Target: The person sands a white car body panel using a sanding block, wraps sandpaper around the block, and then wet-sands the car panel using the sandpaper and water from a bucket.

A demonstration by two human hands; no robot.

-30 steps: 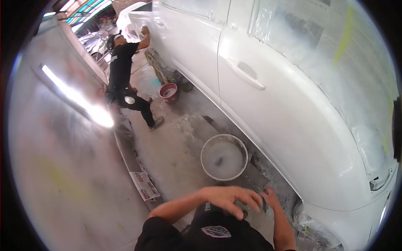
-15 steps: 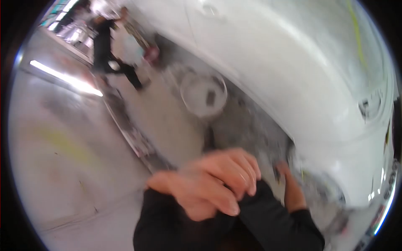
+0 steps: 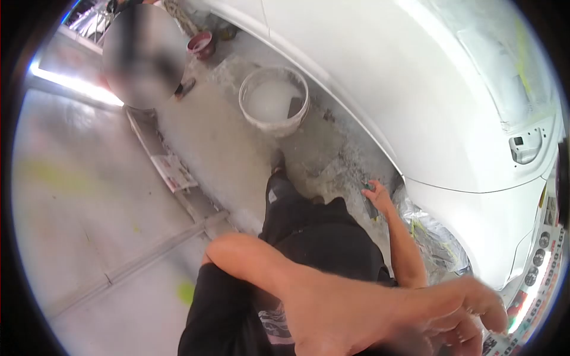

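My left hand (image 3: 380, 305) reaches across the front of the view toward the right, close to the camera. Its fingers are loosely bent and apart, with nothing visible in them; part of the hand is blurred. Lower down, my right hand (image 3: 380, 199) hangs beside the white car body (image 3: 415, 107), its fingers around a small dark block (image 3: 370, 207) with a bit of green at the top. What kind of block it is cannot be made out. Near the right forearm, clear plastic sheeting (image 3: 436, 237) covers the wheel area.
A white bucket (image 3: 274, 121) of cloudy water stands on the wet floor, with a dark block inside. Beyond it sits a dark red bowl (image 3: 200, 46). A blurred person (image 3: 142, 59) is at upper left. Along the left runs a pale wall (image 3: 83, 207) with a light strip.
My left hand has swung right and closer to the camera. The view has shifted, showing my legs and more of the right hand, which stays low beside the car.
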